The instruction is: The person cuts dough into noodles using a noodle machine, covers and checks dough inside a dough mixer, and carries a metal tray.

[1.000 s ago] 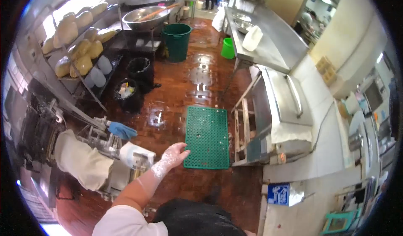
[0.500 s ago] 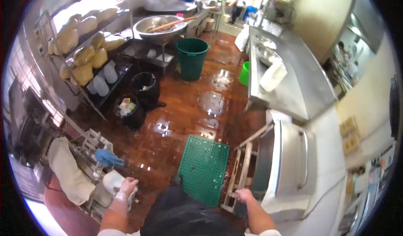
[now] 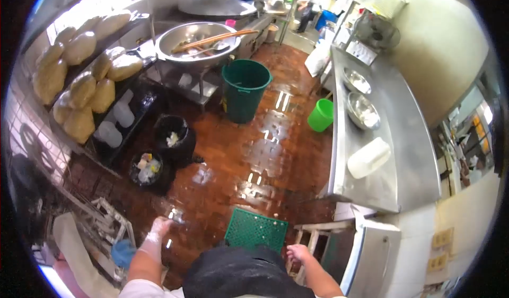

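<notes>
- Green mat (image 3: 257,229): floor, just past the black apron (image 3: 238,274).
- Right hand (image 3: 299,252): right of mat, loosely curled, nothing seen in it; pale frame (image 3: 330,225) beside, contact unclear.
- Left hand (image 3: 160,226): left of mat, part-curled, nothing seen in it.
- Shiny floor (image 3: 265,157): beyond mat; step looks like hands-free walking, next move calls for careful footing.
- Dark green bin (image 3: 245,97): farther beyond mat.

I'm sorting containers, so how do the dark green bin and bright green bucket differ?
The dark green bin is larger than the bright green bucket. The bin stands near the wide steel bowl, the bucket beside the steel table. Both are open-topped and stand on the floor.
</notes>
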Available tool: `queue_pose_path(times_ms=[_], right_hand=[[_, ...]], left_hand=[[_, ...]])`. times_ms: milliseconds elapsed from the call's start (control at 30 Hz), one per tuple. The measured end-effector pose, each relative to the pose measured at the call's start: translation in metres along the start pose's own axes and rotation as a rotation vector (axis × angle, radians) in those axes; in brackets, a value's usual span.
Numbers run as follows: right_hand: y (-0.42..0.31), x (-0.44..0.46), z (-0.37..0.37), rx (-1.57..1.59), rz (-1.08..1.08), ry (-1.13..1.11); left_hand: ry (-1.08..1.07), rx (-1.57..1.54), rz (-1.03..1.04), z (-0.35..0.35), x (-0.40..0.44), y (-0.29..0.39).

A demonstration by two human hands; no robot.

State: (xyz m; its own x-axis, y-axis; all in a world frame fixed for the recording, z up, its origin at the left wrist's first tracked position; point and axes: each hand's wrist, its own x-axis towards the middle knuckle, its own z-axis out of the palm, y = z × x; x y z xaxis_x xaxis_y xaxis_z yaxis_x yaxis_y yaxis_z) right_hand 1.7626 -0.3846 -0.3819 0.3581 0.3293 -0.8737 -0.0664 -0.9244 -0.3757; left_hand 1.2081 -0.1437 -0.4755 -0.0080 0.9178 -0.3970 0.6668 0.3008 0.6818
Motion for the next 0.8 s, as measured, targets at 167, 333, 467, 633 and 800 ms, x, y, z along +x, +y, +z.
queue_pose_path(times_ms=[167,333,467,633,800], right_hand=[[-0.033,0.064,-0.033,-0.281,0.234,-0.061],[-0.125,0.140,-0.070,-0.136,0.229,-0.076],[-0.260,0.192,-0.096,-0.246,0.053,-0.085],[-0.452,0.223,-0.126,-0.095,-0.227,-0.040],[-0.552,0.270,-0.148,-0.007,-0.309,-0.009]], left_hand=[[0.108,-0.177,-0.204,-0.007,0.088,0.082],[-0.148,0.841,0.308,0.018,0.143,0.073],[-0.089,-0.109,-0.383,0.044,0.161,0.119],[-0.123,-0.221,-0.646,0.077,0.228,0.195],[-0.471,0.420,-0.114,0.114,0.372,0.232]])
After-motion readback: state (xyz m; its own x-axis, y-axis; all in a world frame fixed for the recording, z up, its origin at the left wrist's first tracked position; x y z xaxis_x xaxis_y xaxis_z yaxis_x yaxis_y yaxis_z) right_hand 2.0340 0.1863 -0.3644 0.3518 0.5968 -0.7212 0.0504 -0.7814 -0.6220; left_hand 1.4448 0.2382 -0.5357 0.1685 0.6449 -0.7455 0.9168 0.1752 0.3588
